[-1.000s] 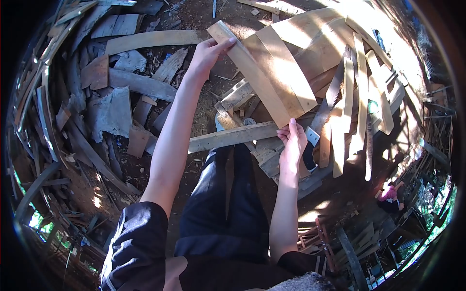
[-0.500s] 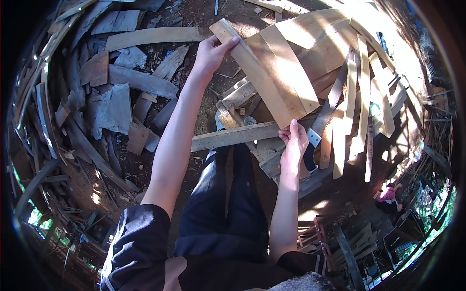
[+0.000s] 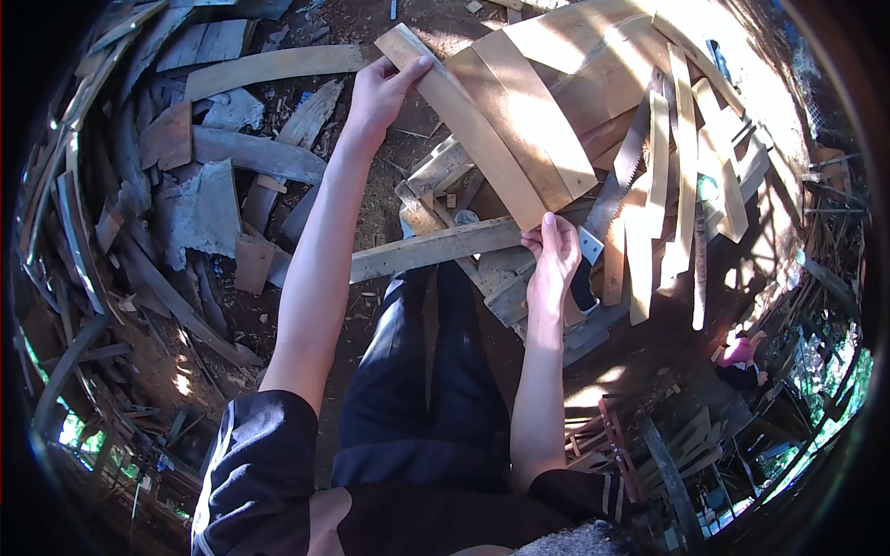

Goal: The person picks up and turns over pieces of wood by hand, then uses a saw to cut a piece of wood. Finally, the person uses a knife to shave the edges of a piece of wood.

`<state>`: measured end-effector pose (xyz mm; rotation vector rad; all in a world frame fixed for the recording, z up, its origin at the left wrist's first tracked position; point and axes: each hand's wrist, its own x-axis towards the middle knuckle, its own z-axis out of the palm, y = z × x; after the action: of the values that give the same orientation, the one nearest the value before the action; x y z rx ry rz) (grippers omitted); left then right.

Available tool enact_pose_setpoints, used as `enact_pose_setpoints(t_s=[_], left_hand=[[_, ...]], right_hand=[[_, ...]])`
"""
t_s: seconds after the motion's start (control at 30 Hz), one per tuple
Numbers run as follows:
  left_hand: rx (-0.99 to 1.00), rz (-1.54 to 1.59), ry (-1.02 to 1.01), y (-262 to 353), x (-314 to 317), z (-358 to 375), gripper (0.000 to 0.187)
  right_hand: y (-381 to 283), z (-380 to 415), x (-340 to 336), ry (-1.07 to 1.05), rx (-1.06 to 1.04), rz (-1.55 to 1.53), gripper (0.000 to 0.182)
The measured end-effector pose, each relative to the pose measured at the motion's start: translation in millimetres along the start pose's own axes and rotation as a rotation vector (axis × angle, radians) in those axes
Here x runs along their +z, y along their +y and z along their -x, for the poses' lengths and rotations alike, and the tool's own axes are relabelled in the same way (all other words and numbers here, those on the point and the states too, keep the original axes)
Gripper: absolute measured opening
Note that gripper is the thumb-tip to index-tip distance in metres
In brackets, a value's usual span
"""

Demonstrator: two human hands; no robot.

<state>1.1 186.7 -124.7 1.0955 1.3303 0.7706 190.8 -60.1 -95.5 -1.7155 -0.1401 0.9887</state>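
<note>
Shifting slightly up and left in the frame over the last half-second, everything moves together; the grip is unchanged, so the handling looks like a steady hold.

Boards (image 3: pixel 533 107), upper right: several, overlapping, exact count unclear.
Beam (image 3: pixel 436 248), centre: one.
Plank (image 3: pixel 464 127), upper centre, slanting: one, held at both ends; whether it touches the boards cannot be told.
Saw (image 3: pixel 619 185), right of centre: one.
Hands, two. Left hand (image 3: pixel 382 97): thumb over the plank's upper end. Right hand (image 3: pixel 553 255): narrow pinch at its lower end.
</note>
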Motion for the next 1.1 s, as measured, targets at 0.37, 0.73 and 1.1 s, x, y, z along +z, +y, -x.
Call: enact_pose_setpoints(t_s=[0.37,0.73,1.1], left_hand=[[0.048,0.009,-0.011,-6.1,-2.1,-2.7,0.043],[0.066,0.002,0.008,-1.9,-0.6,0.6,0.043],[0.085,0.146,0.048,-2.0,1.3,-0.8,0.059]], right_hand=[[1.1,2.7,1.8,-0.010,0.040,-0.052,0.027],[7.5,-1.1,0.8,-0.015,0.104,-0.004,0.027],[1.4,2.6,5.1,0.022,0.119,0.003,0.022]])
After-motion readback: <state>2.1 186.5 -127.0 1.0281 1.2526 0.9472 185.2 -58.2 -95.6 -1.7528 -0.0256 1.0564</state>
